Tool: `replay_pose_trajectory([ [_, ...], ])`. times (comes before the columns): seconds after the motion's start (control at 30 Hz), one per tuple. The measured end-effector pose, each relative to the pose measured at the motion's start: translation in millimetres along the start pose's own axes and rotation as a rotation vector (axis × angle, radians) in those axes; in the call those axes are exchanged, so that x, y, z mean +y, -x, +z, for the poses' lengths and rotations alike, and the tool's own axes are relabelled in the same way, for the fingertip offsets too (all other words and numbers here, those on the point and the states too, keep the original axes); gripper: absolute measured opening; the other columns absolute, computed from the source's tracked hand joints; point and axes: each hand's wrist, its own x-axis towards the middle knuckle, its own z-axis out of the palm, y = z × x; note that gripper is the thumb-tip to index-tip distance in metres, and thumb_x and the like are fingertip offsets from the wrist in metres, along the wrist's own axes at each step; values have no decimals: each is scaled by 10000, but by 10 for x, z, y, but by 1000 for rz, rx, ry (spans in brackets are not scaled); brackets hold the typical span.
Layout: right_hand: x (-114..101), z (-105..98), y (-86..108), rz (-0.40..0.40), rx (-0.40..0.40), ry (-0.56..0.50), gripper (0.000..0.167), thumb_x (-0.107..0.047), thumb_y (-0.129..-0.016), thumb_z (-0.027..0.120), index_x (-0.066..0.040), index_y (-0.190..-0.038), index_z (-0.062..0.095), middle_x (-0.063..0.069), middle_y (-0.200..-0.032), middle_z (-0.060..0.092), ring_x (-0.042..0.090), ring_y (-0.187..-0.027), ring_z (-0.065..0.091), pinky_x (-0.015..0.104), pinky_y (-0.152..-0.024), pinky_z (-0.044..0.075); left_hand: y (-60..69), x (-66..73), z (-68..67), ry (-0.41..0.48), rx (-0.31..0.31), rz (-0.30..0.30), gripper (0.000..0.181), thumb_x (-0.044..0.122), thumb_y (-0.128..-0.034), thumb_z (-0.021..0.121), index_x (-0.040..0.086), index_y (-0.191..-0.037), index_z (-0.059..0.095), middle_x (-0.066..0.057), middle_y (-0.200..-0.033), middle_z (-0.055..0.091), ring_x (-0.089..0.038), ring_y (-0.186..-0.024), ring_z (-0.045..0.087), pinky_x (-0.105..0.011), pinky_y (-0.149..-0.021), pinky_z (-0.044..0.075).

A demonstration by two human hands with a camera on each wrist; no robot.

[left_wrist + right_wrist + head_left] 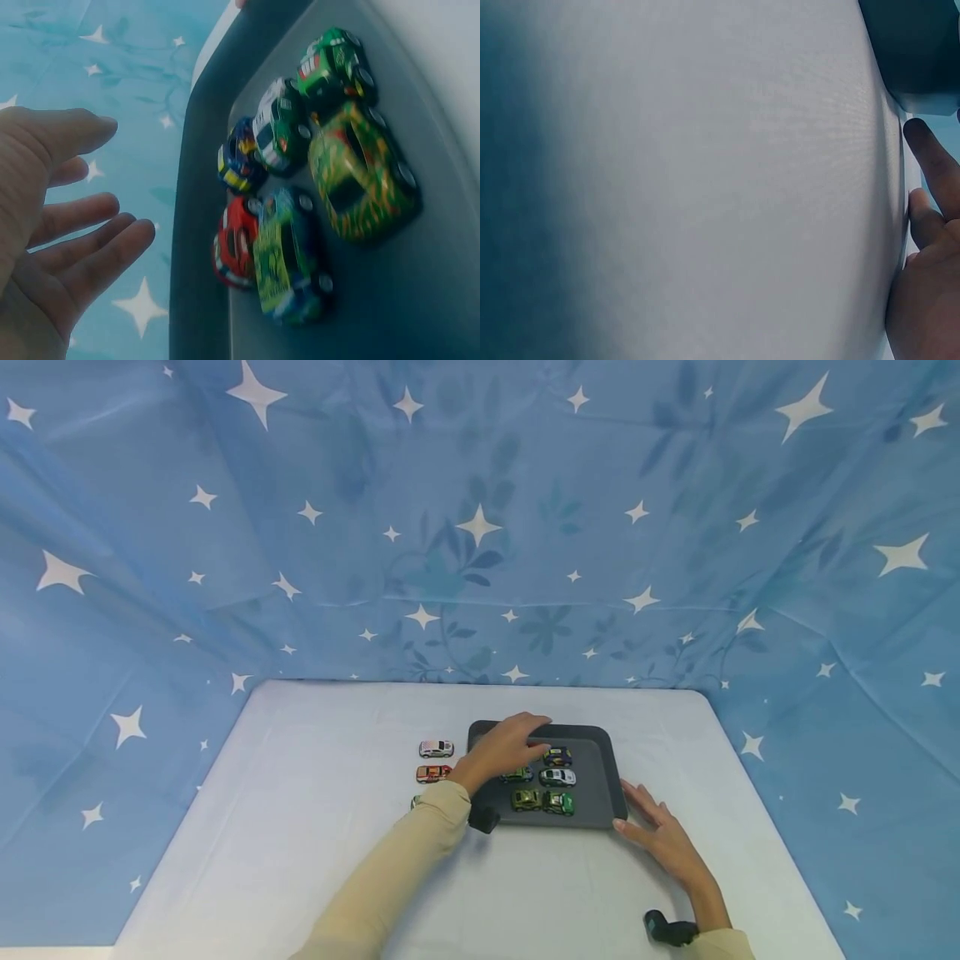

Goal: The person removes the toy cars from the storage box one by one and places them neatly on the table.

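Note:
Several toy cars stand in two columns in a dark grey tray [596,777]. Among them are a dark blue car [558,757], a white-and-green car [557,777], a camouflage car [527,800] and a green car [558,802]. The left wrist view also shows a red car [235,241] and a blue-green car [289,262]. My left hand [506,747] hovers over the tray's far left part, fingers apart and holding nothing. My right hand [663,839] lies beside the tray's near right corner, its loosely spread fingers at the rim.
Left of the tray, a white toy car [437,749] and a red-orange toy car [433,773] stand on the white table [315,827]; another beyond my left sleeve is mostly hidden. A blue star-patterned cloth [480,568] hangs behind and along the sides.

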Motion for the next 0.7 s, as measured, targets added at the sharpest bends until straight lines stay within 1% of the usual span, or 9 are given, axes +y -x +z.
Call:
replay_pose_trajectory([
  [0.23,-5,0,5,1,-1,6,790,-375,-997,750,-143,-1670,408,265,-1721,226,496,-1605,65,700,-1247,-39,-160,92,68,-39,-23,-7,522,263,-1095,661,89,-1572,540,-107,-1543,573,-251,-1420,541,-370,-1171,438],
  [0.43,2,2,0,7,-4,2,787,-367,-1000,752,-135,-1669,407,256,-1716,249,482,-1610,66,689,-1252,-41,-274,157,125,-91,-66,-7,509,268,-1098,655,70,-1556,554,-116,-1490,610,-235,-1355,587,-341,-1127,473],
  [0.57,-5,3,1,15,-7,-3,792,-375,-1000,753,-141,-1671,404,255,-1718,245,484,-1610,62,691,-1250,-46,-338,174,174,-139,-90,-28,506,274,-1094,664,74,-1549,566,-106,-1459,632,-220,-1316,609,-327,-1098,493],
  [0.7,-3,2,2,19,-10,-6,790,-376,-1002,751,-149,-1673,402,254,-1723,233,482,-1611,58,699,-1247,-43,-383,180,213,-171,-106,-48,505,269,-1088,676,91,-1549,573,-79,-1462,636,-214,-1318,611,-336,-1086,506],
])
